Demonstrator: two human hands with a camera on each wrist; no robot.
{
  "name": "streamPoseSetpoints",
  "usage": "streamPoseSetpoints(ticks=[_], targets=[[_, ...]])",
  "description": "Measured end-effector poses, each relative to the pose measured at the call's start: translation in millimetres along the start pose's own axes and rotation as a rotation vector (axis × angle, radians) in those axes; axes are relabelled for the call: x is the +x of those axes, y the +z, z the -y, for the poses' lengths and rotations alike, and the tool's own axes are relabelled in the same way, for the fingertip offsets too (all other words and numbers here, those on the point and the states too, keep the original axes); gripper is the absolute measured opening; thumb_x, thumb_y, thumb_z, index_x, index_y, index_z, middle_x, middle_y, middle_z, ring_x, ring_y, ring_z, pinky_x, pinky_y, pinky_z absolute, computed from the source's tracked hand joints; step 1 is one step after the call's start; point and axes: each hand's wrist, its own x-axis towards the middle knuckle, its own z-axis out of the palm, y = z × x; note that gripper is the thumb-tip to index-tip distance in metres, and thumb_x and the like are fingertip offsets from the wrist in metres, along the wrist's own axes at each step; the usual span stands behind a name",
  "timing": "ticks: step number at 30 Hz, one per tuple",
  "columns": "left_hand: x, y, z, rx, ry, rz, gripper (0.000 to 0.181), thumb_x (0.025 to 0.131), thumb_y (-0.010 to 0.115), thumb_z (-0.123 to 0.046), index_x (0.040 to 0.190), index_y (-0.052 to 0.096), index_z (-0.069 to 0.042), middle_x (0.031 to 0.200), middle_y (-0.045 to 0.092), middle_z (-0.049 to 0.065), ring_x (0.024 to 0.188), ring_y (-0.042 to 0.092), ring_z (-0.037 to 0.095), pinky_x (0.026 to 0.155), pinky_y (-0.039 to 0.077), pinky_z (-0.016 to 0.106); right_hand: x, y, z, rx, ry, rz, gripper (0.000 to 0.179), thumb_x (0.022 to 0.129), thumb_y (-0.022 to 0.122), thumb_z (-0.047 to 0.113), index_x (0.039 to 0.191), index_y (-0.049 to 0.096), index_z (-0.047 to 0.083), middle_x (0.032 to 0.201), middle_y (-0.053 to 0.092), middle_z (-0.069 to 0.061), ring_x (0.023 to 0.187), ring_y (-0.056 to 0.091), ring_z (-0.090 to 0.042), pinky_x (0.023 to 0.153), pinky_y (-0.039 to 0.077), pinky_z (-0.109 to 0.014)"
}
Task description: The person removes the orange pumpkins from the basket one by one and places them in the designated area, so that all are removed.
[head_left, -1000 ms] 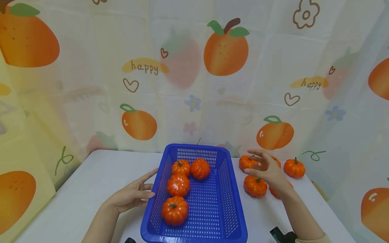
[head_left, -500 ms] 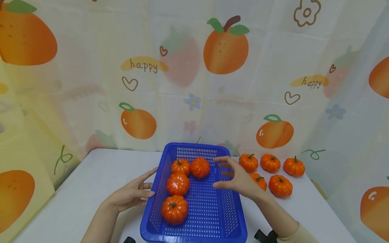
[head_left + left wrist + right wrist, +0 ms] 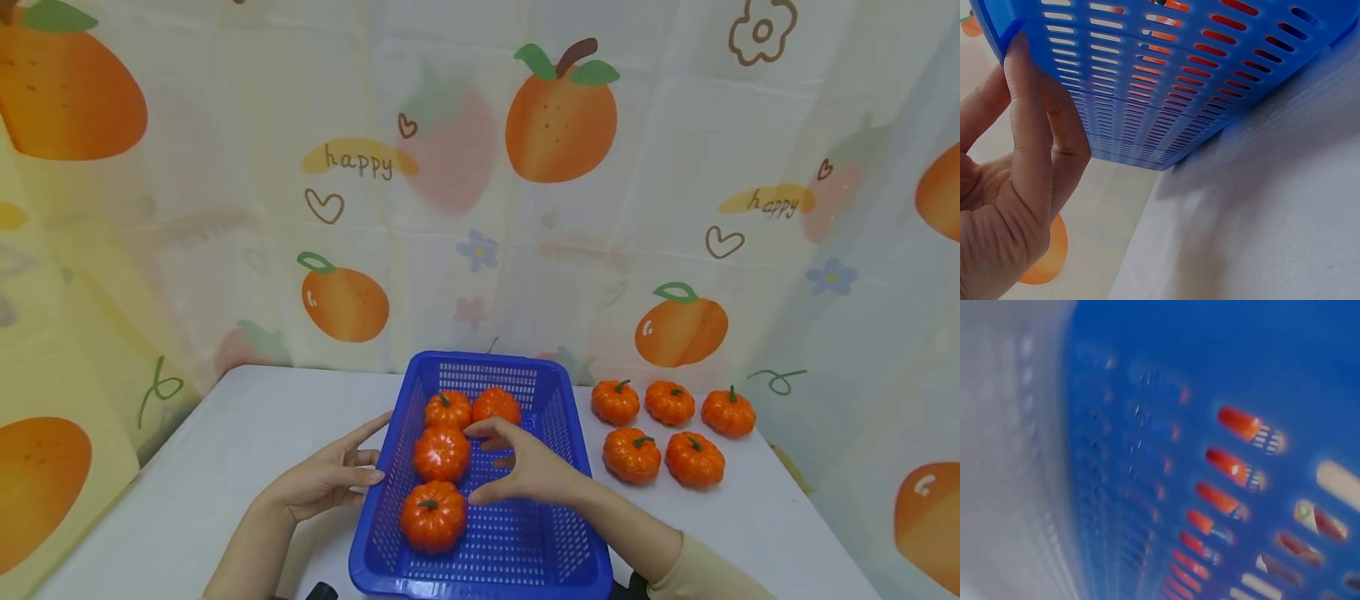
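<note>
A blue perforated plastic basket (image 3: 558, 400) stands on the white table. Several small orange pumpkins lie in it, among them a front one (image 3: 433, 517), a middle one (image 3: 442, 454) and a back right one (image 3: 497, 406). My left hand (image 3: 322, 479) touches the basket's left rim from outside, index finger stretched along it; the left wrist view shows fingers (image 3: 1032, 125) against the slotted wall. My right hand (image 3: 528, 467) hovers inside the basket, thumb and fingers spread apart beside the middle and front pumpkins, holding nothing. The right wrist view shows mostly the blurred basket wall (image 3: 1260, 356).
To the right of the basket, several more pumpkins rest on the table (image 3: 757, 533), including one near the basket (image 3: 632, 456) and one at the far right (image 3: 728, 412). A fruit-printed curtain (image 3: 480, 167) hangs behind the table.
My right hand has moved left, from above the pumpkins on the table, across the right rim and into the basket. The left hand and the pumpkins look unmoved.
</note>
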Motion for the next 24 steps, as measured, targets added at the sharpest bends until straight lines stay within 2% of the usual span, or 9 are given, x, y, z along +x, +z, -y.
streamPoseSetpoints(ticks=[5, 12, 18, 21, 24], targets=[[1.0, 0.6, 0.1, 0.003, -0.009, -0.009, 0.089, 0.097, 0.057, -0.008, 0.16, -0.005, -0.019, 0.118, 0.066, 0.004, 0.098, 0.072, 0.014, 0.086, 0.06, 0.033, 4.7, 10, 2, 0.017, 0.027, 0.03, 0.073, 0.078, 0.082, 0.031, 0.14, 0.046, 0.015, 0.146, 0.048, -0.013, 0.132, 0.047, -0.041, 0.105, 0.049, -0.056], [0.9, -1.0, 0.1, -0.001, -0.01, -0.004, 0.09, 0.097, 0.057, -0.006, 0.16, -0.006, -0.02, 0.118, 0.065, 0.005, 0.099, 0.072, 0.015, 0.086, 0.06, 0.033, 12.6, 26, 5, -0.006, 0.062, 0.145, 0.07, 0.08, 0.08, 0.022, 0.14, 0.047, 0.014, 0.143, 0.053, -0.009, 0.13, 0.05, -0.032, 0.102, 0.053, -0.047], [0.8, -1.9, 0.5, 0.009, -0.008, -0.009, 0.089, 0.097, 0.056, -0.007, 0.16, -0.005, -0.02, 0.118, 0.065, 0.005, 0.101, 0.072, 0.015, 0.086, 0.06, 0.033, 15.1, 30, 3, -0.117, 0.093, 0.232, 0.076, 0.079, 0.081, 0.026, 0.145, 0.044, 0.021, 0.145, 0.052, -0.002, 0.129, 0.052, -0.018, 0.103, 0.053, -0.042], [1.1, -1.5, 0.5, -0.002, 0.003, 0.006, 0.089, 0.097, 0.057, -0.006, 0.16, -0.005, -0.019, 0.12, 0.065, 0.006, 0.102, 0.072, 0.016, 0.087, 0.06, 0.034, 15.1, 29, 1, -0.176, 0.076, 0.266, 0.079, 0.078, 0.081, 0.027, 0.147, 0.043, 0.021, 0.145, 0.052, 0.002, 0.131, 0.051, -0.013, 0.108, 0.05, -0.039], [1.3, -1.0, 1.1, -0.015, 0.01, 0.021, 0.09, 0.097, 0.056, -0.005, 0.16, -0.006, -0.019, 0.121, 0.064, 0.006, 0.102, 0.071, 0.016, 0.087, 0.06, 0.034, 13.9, 29, -1, -0.214, 0.042, 0.284, 0.079, 0.078, 0.081, 0.027, 0.146, 0.044, 0.017, 0.141, 0.055, 0.002, 0.128, 0.052, -0.01, 0.111, 0.046, -0.034]])
